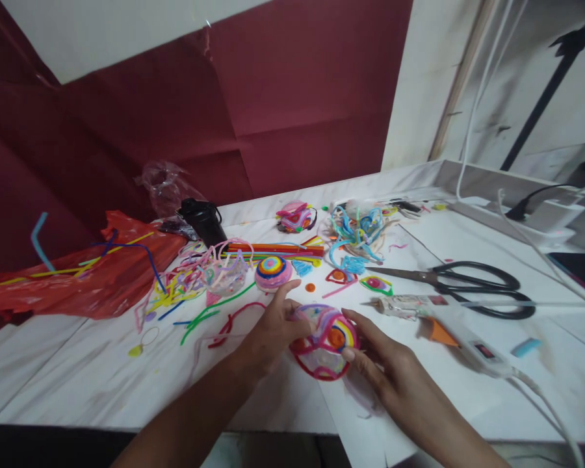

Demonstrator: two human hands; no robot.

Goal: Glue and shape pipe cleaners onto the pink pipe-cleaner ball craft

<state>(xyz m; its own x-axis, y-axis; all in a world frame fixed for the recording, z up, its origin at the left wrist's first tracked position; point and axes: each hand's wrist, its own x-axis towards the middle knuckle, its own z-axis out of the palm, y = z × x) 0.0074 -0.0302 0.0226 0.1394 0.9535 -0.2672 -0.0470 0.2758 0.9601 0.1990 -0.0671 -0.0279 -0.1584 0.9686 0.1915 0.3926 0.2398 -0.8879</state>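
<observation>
Near the table's front edge [127, 396], left hand [272, 335] and right hand [394, 367] pinch a domed craft [320, 364], seemingly for careful, steady adjustment.

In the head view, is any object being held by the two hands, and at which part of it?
Yes: a round, colourful craft piece, held at its opposite sides, the left hand on one edge and the right hand on the other.

Head-worn camera looks forward and down over both hands.
</observation>
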